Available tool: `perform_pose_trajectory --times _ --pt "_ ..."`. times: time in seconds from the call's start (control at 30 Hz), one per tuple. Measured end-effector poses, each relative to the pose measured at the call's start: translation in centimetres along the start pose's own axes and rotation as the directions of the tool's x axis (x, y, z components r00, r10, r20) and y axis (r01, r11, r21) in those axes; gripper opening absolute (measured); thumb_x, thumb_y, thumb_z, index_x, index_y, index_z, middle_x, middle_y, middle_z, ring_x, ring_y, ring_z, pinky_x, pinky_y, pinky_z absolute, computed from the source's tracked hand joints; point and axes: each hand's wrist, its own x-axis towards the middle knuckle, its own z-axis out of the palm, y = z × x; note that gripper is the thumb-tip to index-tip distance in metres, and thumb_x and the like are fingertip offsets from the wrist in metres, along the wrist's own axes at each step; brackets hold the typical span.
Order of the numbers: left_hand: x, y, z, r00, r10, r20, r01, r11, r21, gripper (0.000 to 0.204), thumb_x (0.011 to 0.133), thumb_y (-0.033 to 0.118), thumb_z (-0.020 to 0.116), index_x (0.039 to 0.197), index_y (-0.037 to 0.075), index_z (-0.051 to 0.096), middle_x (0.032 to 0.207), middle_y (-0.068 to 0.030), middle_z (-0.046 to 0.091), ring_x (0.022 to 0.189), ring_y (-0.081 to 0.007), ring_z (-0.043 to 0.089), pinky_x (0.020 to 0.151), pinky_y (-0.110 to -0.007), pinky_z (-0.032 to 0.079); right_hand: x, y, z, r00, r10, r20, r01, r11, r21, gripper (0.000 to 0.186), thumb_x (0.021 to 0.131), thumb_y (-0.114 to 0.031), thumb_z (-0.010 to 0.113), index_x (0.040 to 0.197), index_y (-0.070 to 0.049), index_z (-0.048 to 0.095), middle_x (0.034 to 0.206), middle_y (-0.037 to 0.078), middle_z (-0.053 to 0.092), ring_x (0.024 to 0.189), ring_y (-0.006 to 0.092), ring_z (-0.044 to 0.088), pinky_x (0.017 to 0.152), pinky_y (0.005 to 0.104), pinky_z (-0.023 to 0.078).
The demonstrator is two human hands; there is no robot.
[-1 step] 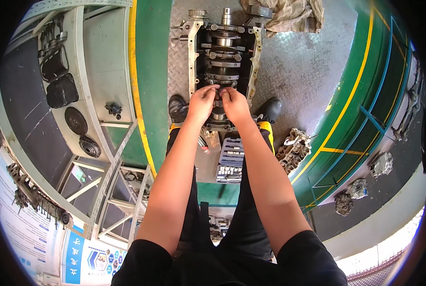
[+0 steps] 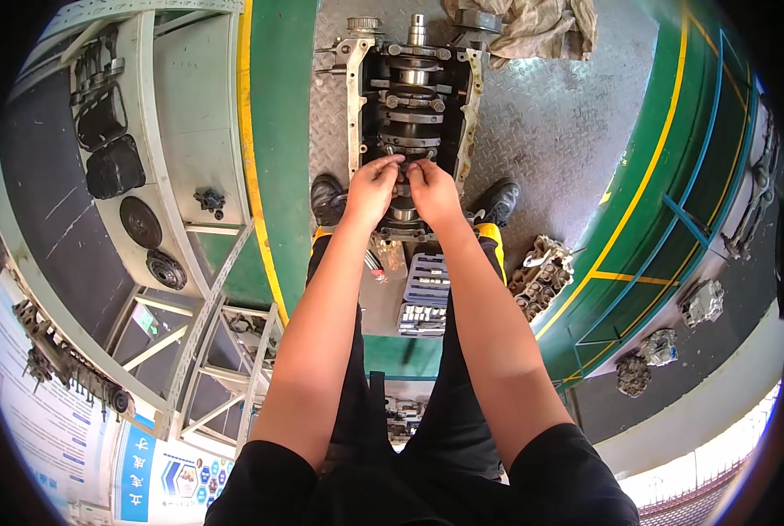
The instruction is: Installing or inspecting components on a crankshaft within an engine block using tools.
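An engine block (image 2: 354, 105) with its crankshaft (image 2: 414, 114) exposed sits upright in the middle of the view, between my boots. My left hand (image 2: 374, 184) and my right hand (image 2: 431, 188) meet over its near part, at a dark bearing cap, fingers pinched. What each pinches is too small and hidden to make out; short bolt-like pieces show by the fingertips. A grey socket set case (image 2: 424, 279) lies open below the block, beside some loose tools (image 2: 376, 267).
A metal rack (image 2: 146, 114) holding engine parts stands at the left. A cylinder head (image 2: 541, 279) lies right of my leg. A crumpled cloth (image 2: 541, 26) is at the top. Blue railing (image 2: 685, 219) and a bench with greasy parts (image 2: 700, 302) are at the right.
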Motion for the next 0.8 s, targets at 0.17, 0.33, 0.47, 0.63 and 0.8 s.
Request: perform_pose_trajectory --times 0.17,0.33,0.47,0.63,0.8 --pt "-0.1 0.1 1.0 0.997 0.070 -0.023 -0.071 0.995 -0.072 0.029 0.099 0.013 0.059 0.123 -0.003 0.059 0.086 -0.0064 0.065 0.065 -0.0099 0.054 0.060 -0.025 0.046 0.7 1.3 -1.2 0.992 0.112 -0.054 -0.111 0.994 0.019 0.029 0.095 -0.025 0.054 0.098 0.001 0.066 0.089 0.027 0.066 0.090 0.0456 0.064 0.077 0.0449 0.051" --pt "0.6 -0.5 0.1 0.993 0.079 -0.093 -0.081 0.997 -0.016 0.021 0.098 0.007 0.059 0.116 -0.002 0.055 0.089 -0.0104 0.068 0.065 -0.0114 0.057 0.059 -0.025 0.046 0.8 0.4 -0.8 0.997 0.070 -0.020 -0.071 0.997 -0.004 0.030 0.096 -0.025 0.051 0.099 0.001 0.066 0.091 0.028 0.066 0.093 0.0461 0.063 0.081 0.0460 0.050" --pt "0.3 -0.8 0.3 0.984 0.106 -0.141 -0.113 0.993 -0.043 0.016 0.097 0.004 0.060 0.111 -0.002 0.055 0.089 -0.0115 0.069 0.065 -0.0121 0.057 0.059 -0.026 0.047 0.8 0.7 -0.2 0.998 0.065 -0.008 -0.065 0.998 0.021 0.031 0.096 -0.025 0.050 0.097 0.001 0.065 0.091 0.028 0.066 0.093 0.0466 0.062 0.082 0.0464 0.050" --pt "0.4 -0.6 0.7 0.979 0.160 -0.123 -0.164 0.986 -0.024 0.014 0.096 0.003 0.061 0.107 -0.002 0.055 0.087 -0.0114 0.069 0.064 -0.0123 0.057 0.059 -0.026 0.047 1.4 3.4 0.7 0.983 0.181 0.000 -0.178 0.967 0.183 0.028 0.095 -0.022 0.055 0.111 0.001 0.059 0.092 0.028 0.067 0.094 0.0448 0.065 0.085 0.0450 0.050" --pt "-0.1 -0.6 0.4 0.971 0.196 -0.135 -0.186 0.979 0.083 0.013 0.095 0.003 0.062 0.106 -0.002 0.056 0.086 -0.0107 0.070 0.064 -0.0111 0.057 0.059 -0.024 0.047 1.1 1.0 0.5 0.853 0.510 0.116 -0.471 0.652 0.595 0.030 0.093 -0.014 0.058 0.114 -0.001 0.041 0.066 0.005 0.052 0.054 0.0199 0.057 0.051 0.0333 0.047"
